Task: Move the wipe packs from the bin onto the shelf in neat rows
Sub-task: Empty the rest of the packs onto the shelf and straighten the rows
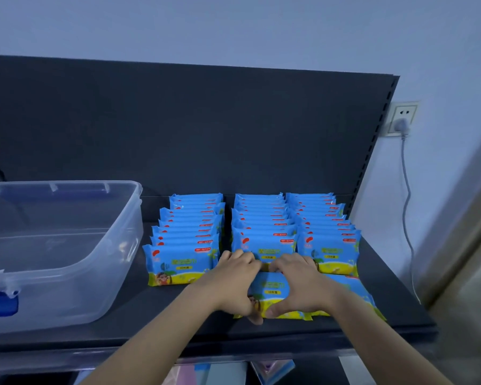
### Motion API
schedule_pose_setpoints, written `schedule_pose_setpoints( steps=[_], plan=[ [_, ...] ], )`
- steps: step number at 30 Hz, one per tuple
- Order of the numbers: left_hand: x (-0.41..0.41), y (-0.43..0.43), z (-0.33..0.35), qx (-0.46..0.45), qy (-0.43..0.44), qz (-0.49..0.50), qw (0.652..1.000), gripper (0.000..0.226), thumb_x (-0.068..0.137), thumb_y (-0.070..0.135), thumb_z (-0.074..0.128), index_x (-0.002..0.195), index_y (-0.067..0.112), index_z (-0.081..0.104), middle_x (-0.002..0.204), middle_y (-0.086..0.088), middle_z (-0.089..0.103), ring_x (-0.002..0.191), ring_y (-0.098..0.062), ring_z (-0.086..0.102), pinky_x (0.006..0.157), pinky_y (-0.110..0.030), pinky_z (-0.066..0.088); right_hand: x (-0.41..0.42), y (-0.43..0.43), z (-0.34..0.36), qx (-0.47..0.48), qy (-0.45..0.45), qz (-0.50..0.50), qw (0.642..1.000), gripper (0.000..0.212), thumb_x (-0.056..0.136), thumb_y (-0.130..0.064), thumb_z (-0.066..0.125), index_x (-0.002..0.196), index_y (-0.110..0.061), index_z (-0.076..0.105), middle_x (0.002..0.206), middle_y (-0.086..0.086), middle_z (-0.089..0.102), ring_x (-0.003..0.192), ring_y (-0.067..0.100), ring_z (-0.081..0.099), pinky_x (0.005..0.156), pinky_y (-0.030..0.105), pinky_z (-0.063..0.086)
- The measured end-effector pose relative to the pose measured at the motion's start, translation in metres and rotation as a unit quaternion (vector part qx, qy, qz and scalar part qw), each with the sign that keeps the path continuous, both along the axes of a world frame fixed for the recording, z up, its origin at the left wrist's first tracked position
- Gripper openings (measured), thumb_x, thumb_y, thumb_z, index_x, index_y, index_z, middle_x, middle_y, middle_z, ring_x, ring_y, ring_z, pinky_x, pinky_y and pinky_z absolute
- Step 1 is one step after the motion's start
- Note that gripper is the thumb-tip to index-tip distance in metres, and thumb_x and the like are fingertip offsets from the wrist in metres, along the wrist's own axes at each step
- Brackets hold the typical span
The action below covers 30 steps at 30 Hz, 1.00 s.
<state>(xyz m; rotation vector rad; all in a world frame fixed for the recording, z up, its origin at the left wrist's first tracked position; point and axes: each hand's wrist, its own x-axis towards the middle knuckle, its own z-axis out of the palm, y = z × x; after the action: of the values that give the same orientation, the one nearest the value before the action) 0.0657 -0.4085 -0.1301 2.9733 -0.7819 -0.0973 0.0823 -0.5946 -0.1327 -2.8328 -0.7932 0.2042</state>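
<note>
Three rows (263,218) beside bin (117,245); left hand (233,279), right hand (303,282) grip pack (271,287).

On shelf (164,309), far left: bin (109,259), back panel (178,120) behind. Right of bin, apart from it: left row (189,234) of packs, standing front to back. Further right of bin: middle row (261,229), then right row (325,229), these two touching; gap between left and middle. Right of bin, nearer shelf edge, before middle row: front pack (270,287), held on bin side by left hand (233,279), on far side by right hand (300,282); fingers over far edge, thumbs at near edge. Just beside it, further from bin, before right row: second pack (356,287), partly under right wrist. Far right of bin, on wall past back panel: socket (403,116), plug in.
</note>
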Motion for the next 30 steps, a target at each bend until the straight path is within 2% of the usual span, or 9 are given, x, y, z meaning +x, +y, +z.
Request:
schedule_pose_setpoints(
  steps=[3, 6, 9, 11, 13, 18, 22, 27, 30],
  plan=[
    [-0.002, 0.004, -0.002, -0.018, -0.076, -0.013, 0.997, 0.098, 0.052, 0.076, 0.073, 0.127, 0.019, 0.044, 0.116, 0.008, 0.033, 0.107, -0.012, 0.028, 0.096, -0.026, 0.024, -0.003, 0.001, -0.002, 0.015, -0.075, 0.036, 0.996, 0.079, 0.065, -0.065, 0.071, 0.125, -0.023, 0.040, 0.115, -0.010, 0.036, 0.112, 0.012, 0.034, 0.101, 0.024, 0.023],
    [0.000, 0.008, -0.008, -0.064, -0.158, -0.021, 0.985, 0.091, 0.058, 0.068, 0.074, 0.129, 0.020, 0.041, 0.127, 0.009, 0.036, 0.119, -0.010, 0.030, 0.102, -0.025, 0.018, -0.004, 0.003, -0.014, 0.071, -0.201, 0.052, 0.976, 0.068, 0.068, -0.057, 0.069, 0.121, -0.024, 0.042, 0.116, -0.009, 0.044, 0.109, 0.010, 0.040, 0.100, 0.021, 0.025],
    [0.008, 0.008, -0.016, -0.039, -0.257, -0.024, 0.965, 0.086, 0.063, 0.045, 0.081, 0.134, 0.016, 0.042, 0.140, -0.001, 0.047, 0.128, -0.021, 0.047, 0.109, -0.037, 0.033, 0.004, 0.004, -0.025, 0.090, -0.313, 0.023, 0.945, 0.068, 0.064, -0.041, 0.082, 0.118, -0.019, 0.046, 0.113, -0.003, 0.055, 0.105, 0.015, 0.047, 0.098, 0.028, 0.031],
    [0.014, 0.005, -0.022, -0.031, -0.276, -0.008, 0.961, 0.088, 0.068, 0.033, 0.080, 0.143, 0.011, 0.040, 0.150, -0.010, 0.040, 0.134, -0.027, 0.045, 0.108, -0.043, 0.038, 0.011, 0.005, -0.026, 0.085, -0.316, 0.002, 0.945, 0.073, 0.063, -0.036, 0.085, 0.122, -0.018, 0.045, 0.121, 0.001, 0.054, 0.113, 0.016, 0.044, 0.101, 0.033, 0.038],
    [0.017, 0.004, -0.024, -0.023, -0.277, 0.009, 0.960, 0.092, 0.071, 0.036, 0.079, 0.148, 0.010, 0.036, 0.155, -0.009, 0.034, 0.140, -0.024, 0.038, 0.111, -0.046, 0.035, 0.016, 0.003, -0.027, 0.082, -0.299, -0.009, 0.951, 0.076, 0.066, -0.038, 0.084, 0.126, -0.021, 0.043, 0.129, 0.002, 0.051, 0.122, 0.016, 0.039, 0.103, 0.040, 0.045],
    [0.016, 0.004, -0.026, 0.004, -0.272, 0.034, 0.962, 0.103, 0.066, 0.054, 0.077, 0.149, 0.011, 0.035, 0.154, -0.008, 0.034, 0.141, -0.022, 0.035, 0.117, -0.048, 0.022, 0.013, -0.010, -0.026, 0.084, -0.269, -0.004, 0.960, 0.083, 0.075, -0.051, 0.069, 0.142, -0.022, 0.031, 0.147, 0.001, 0.039, 0.138, 0.016, 0.024, 0.115, 0.033, 0.012],
    [0.013, 0.000, -0.025, 0.006, -0.282, 0.042, 0.958, 0.104, 0.068, 0.062, 0.069, 0.150, 0.011, 0.032, 0.156, -0.009, 0.032, 0.141, -0.024, 0.036, 0.114, -0.047, 0.023, 0.011, -0.018, -0.026, 0.083, -0.252, -0.018, 0.964, 0.082, 0.078, -0.062, 0.053, 0.146, -0.027, 0.024, 0.153, -0.002, 0.031, 0.142, 0.014, 0.018, 0.117, 0.029, 0.006],
    [0.006, -0.009, -0.023, 0.004, -0.276, 0.034, 0.961, 0.095, 0.074, 0.068, 0.053, 0.150, 0.013, 0.034, 0.156, -0.009, 0.030, 0.139, -0.024, 0.038, 0.111, -0.046, 0.026, 0.007, -0.032, -0.022, 0.138, -0.229, -0.031, 0.963, 0.083, 0.076, -0.064, 0.055, 0.147, -0.031, 0.025, 0.153, -0.010, 0.025, 0.139, 0.007, 0.022, 0.114, 0.029, 0.018],
    [0.002, -0.023, -0.022, -0.003, -0.268, 0.003, 0.963, 0.080, 0.081, 0.066, 0.040, 0.145, 0.017, 0.043, 0.154, -0.008, 0.034, 0.138, -0.023, 0.038, 0.110, -0.047, 0.028, 0.001, -0.058, -0.012, 0.170, -0.228, -0.066, 0.956, 0.059, 0.072, -0.062, 0.058, 0.121, -0.029, 0.054, 0.127, -0.014, 0.053, 0.120, 0.008, 0.050, 0.101, 0.029, 0.042]
  ],
)
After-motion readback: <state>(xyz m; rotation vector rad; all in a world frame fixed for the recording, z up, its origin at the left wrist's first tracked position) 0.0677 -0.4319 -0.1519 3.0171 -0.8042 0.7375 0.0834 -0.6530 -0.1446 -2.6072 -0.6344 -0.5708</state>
